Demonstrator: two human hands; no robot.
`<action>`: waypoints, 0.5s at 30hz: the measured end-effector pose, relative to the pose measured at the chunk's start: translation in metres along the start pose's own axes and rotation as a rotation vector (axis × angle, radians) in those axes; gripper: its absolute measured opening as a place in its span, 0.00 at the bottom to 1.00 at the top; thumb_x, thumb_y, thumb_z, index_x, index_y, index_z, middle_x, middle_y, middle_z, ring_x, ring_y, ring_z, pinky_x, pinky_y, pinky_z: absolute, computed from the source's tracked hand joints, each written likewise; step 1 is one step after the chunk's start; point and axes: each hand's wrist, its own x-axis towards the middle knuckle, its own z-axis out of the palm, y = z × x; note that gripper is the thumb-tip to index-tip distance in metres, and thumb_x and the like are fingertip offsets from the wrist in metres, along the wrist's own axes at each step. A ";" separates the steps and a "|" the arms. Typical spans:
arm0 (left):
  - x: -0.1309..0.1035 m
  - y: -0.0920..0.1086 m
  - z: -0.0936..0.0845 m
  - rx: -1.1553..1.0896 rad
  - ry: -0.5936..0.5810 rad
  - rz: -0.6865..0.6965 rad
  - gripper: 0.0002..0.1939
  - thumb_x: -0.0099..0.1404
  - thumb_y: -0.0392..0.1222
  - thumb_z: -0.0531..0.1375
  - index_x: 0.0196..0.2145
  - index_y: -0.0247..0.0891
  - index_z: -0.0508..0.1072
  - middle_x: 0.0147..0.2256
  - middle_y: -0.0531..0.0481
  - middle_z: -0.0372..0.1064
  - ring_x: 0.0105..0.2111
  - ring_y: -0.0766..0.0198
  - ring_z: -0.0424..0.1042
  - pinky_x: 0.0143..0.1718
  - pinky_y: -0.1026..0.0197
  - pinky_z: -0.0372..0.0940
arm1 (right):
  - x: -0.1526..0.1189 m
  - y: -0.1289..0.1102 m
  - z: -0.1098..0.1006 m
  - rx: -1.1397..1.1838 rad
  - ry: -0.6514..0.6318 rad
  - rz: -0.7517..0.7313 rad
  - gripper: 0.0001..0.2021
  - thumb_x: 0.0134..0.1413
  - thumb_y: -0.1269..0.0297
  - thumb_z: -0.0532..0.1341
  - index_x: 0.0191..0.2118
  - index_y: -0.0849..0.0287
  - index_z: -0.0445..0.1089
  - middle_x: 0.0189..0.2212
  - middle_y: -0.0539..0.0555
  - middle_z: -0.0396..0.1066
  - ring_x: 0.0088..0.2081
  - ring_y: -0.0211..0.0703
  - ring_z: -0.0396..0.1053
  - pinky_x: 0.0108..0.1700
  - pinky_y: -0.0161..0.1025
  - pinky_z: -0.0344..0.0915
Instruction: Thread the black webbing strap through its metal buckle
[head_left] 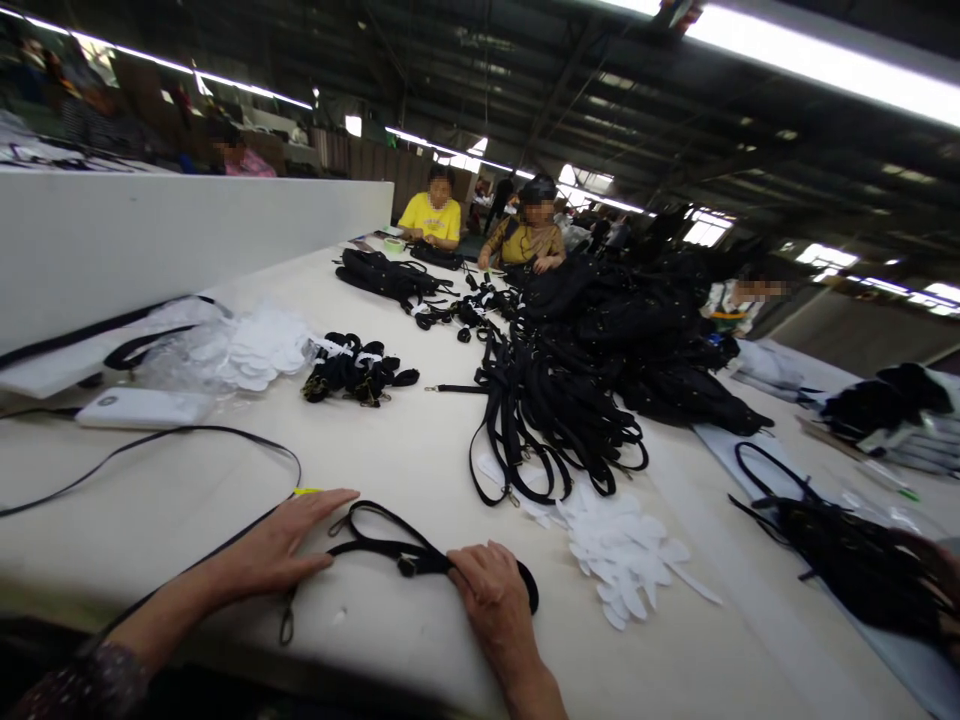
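A black strap with metal clasps and a buckle lies looped on the pale table between my hands. My left hand has its thumb and fingers apart at the strap's left end, near the clasps, and holds nothing. On the right, my right hand is closed over the strap, whose curved end shows beyond the knuckles. White cut pieces are scattered to the right of that hand. Beyond it spreads a large heap of black straps.
Bundled straps and a pile of white pieces sit at the left. A white power bank has a cable across the table. Black bags are heaped behind; people sit at the far end.
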 end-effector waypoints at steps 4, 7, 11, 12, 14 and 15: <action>0.002 -0.010 -0.009 -0.063 0.064 -0.075 0.23 0.71 0.47 0.50 0.62 0.49 0.59 0.64 0.49 0.59 0.63 0.55 0.58 0.65 0.47 0.53 | -0.001 0.004 -0.003 -0.008 0.008 -0.055 0.11 0.57 0.72 0.63 0.44 0.50 0.70 0.34 0.48 0.75 0.39 0.43 0.71 0.55 0.46 0.58; 0.016 -0.004 -0.003 0.000 0.058 0.041 0.26 0.67 0.38 0.53 0.62 0.49 0.59 0.63 0.50 0.60 0.64 0.55 0.57 0.66 0.46 0.52 | -0.002 0.006 0.000 -0.019 0.039 -0.087 0.11 0.58 0.72 0.62 0.45 0.50 0.70 0.35 0.49 0.75 0.39 0.43 0.71 0.55 0.47 0.59; 0.039 0.008 0.013 0.050 0.027 0.126 0.33 0.62 0.32 0.56 0.63 0.49 0.57 0.63 0.48 0.60 0.63 0.54 0.57 0.65 0.44 0.52 | -0.006 0.009 0.006 -0.018 0.085 -0.113 0.12 0.59 0.72 0.60 0.47 0.52 0.69 0.34 0.49 0.75 0.39 0.44 0.71 0.55 0.47 0.60; 0.044 0.010 0.017 0.055 0.032 0.126 0.32 0.62 0.33 0.56 0.63 0.48 0.58 0.62 0.47 0.61 0.62 0.53 0.58 0.64 0.44 0.53 | -0.007 0.009 0.006 -0.015 0.090 -0.116 0.11 0.59 0.72 0.60 0.46 0.52 0.69 0.34 0.50 0.75 0.38 0.43 0.71 0.55 0.48 0.60; 0.050 0.011 0.022 0.066 0.045 0.129 0.26 0.64 0.35 0.57 0.59 0.47 0.63 0.58 0.46 0.66 0.59 0.52 0.63 0.61 0.45 0.56 | -0.009 0.009 0.005 -0.010 0.095 -0.122 0.07 0.60 0.72 0.58 0.43 0.54 0.68 0.32 0.50 0.74 0.37 0.43 0.71 0.56 0.48 0.60; 0.051 0.010 0.023 0.072 0.048 0.136 0.21 0.65 0.37 0.57 0.56 0.46 0.66 0.54 0.46 0.69 0.56 0.53 0.65 0.59 0.46 0.58 | -0.009 0.008 0.003 -0.011 0.096 -0.124 0.06 0.60 0.72 0.58 0.41 0.54 0.68 0.32 0.50 0.74 0.37 0.43 0.71 0.56 0.48 0.60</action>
